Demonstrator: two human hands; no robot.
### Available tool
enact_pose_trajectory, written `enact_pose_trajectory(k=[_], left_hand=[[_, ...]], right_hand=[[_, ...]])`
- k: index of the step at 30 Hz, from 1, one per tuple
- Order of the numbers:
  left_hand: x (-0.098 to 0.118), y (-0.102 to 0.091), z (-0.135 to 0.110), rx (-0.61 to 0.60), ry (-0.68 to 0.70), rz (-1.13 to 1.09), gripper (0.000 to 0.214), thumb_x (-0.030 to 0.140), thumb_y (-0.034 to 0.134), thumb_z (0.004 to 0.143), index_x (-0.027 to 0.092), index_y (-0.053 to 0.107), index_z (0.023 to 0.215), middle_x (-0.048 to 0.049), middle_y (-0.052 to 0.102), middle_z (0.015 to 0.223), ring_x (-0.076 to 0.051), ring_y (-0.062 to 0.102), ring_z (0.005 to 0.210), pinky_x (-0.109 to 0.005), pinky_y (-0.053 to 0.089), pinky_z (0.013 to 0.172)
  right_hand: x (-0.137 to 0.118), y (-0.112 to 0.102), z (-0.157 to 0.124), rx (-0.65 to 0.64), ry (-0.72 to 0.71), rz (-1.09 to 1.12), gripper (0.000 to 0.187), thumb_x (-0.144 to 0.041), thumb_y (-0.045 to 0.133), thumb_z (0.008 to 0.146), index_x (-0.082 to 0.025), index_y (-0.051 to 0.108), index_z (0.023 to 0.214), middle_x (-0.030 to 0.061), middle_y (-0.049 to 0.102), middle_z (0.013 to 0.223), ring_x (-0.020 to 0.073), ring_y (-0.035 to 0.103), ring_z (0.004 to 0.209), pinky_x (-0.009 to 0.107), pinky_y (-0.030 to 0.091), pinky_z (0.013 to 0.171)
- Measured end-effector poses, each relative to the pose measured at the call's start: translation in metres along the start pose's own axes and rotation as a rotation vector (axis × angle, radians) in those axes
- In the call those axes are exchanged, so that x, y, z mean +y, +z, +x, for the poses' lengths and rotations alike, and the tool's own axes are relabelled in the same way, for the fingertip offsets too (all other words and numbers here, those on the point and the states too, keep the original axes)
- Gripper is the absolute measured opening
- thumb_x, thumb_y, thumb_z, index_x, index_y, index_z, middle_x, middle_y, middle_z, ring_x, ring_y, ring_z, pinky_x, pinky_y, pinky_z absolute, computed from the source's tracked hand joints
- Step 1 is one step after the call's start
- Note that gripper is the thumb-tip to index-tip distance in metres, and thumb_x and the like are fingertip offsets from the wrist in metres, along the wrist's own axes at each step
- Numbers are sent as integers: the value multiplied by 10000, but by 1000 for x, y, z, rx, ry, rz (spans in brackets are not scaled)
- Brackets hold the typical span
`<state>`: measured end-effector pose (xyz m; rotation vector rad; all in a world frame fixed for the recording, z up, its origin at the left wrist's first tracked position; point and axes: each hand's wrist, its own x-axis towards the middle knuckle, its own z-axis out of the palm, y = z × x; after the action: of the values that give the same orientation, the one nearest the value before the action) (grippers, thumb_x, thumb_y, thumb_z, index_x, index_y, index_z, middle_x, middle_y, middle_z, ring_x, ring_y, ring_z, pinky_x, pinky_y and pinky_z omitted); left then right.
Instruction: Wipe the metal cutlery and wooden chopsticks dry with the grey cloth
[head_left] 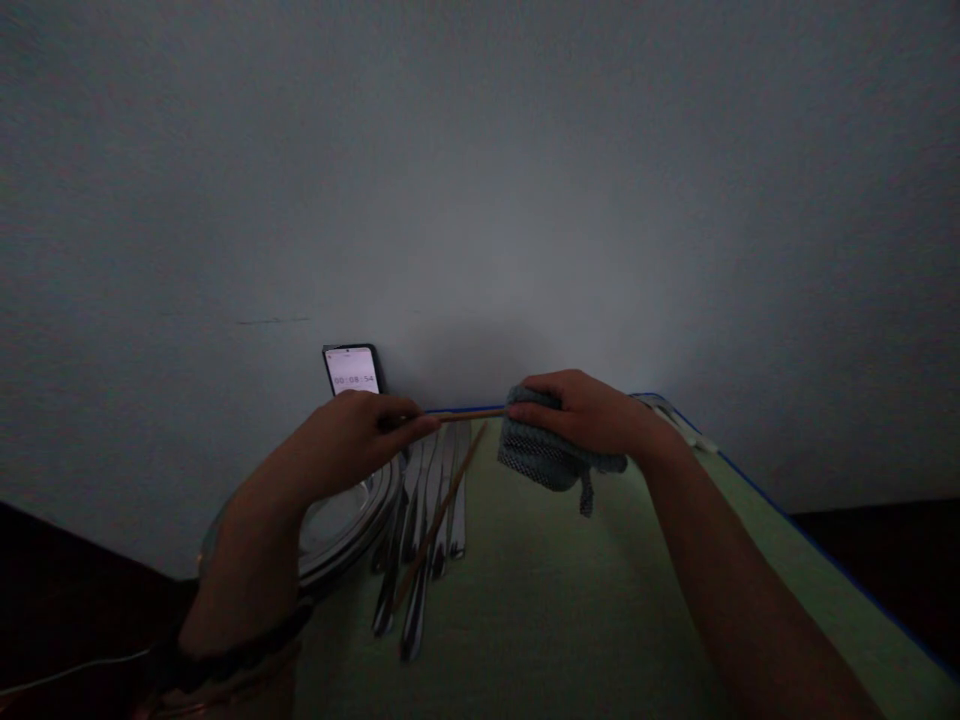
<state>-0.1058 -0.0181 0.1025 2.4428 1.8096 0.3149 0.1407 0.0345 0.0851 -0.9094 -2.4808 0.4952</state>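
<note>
My left hand (360, 435) pinches one end of a thin wooden chopstick (469, 414) and holds it level above the table. My right hand (589, 410) is closed on a blue-grey cloth (544, 458) that wraps the chopstick's other end. A corner of the cloth hangs down below the hand. Under the hands, a second chopstick (439, 520) lies slantwise across several metal utensils (420, 530) on the light green table (555, 610).
Stacked metal plates (349, 520) sit at the left under my left wrist. A phone (352, 370) with a lit timer screen leans against the pale wall behind. The table has a blue edge (780, 515) on the right. A white object (686, 430) lies near that far edge.
</note>
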Motion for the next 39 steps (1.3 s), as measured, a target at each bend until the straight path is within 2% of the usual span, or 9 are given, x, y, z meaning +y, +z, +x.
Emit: enact_pose_trajectory(k=[9, 12, 18, 26, 39], left_hand=[[1, 0, 0, 14, -15, -36, 417, 506, 422, 827, 186, 688, 846, -1, 622, 603, -112, 529, 529, -222, 330, 511], [1, -1, -1, 58, -13, -59, 378, 492, 461, 815, 186, 675, 877, 11, 612, 589, -106, 526, 518, -219, 341, 515], [-3, 1, -2, 141, 27, -141, 300, 433, 504, 813, 191, 659, 898, 19, 635, 638, -88, 526, 527, -201, 372, 533], [2, -4, -7, 243, -51, -50, 319, 489, 532, 770, 234, 683, 890, -7, 677, 720, -124, 551, 565, -230, 358, 514], [2, -2, -5, 222, -40, -54, 315, 457, 541, 763, 224, 693, 912, -12, 675, 692, -119, 545, 543, -240, 356, 512]], right_hand=[[1, 0, 0, -25, 19, 45, 305, -432, 441, 852, -170, 569, 760, -11, 546, 685, 97, 481, 631, 234, 319, 590], [2, 0, 0, -34, 29, 73, 308, -444, 440, 849, -174, 572, 782, -6, 563, 709, 100, 494, 644, 233, 335, 601], [12, -1, -2, -15, 135, 85, 401, -525, 399, 839, -169, 567, 767, 1, 555, 691, 105, 482, 618, 240, 332, 571], [-1, -1, -2, 22, 19, 50, 392, -489, 383, 858, -164, 519, 686, -23, 489, 622, 87, 437, 584, 229, 298, 550], [-2, -1, -2, 25, 13, 22, 370, -468, 389, 868, -168, 512, 689, -19, 503, 635, 91, 449, 597, 238, 292, 562]])
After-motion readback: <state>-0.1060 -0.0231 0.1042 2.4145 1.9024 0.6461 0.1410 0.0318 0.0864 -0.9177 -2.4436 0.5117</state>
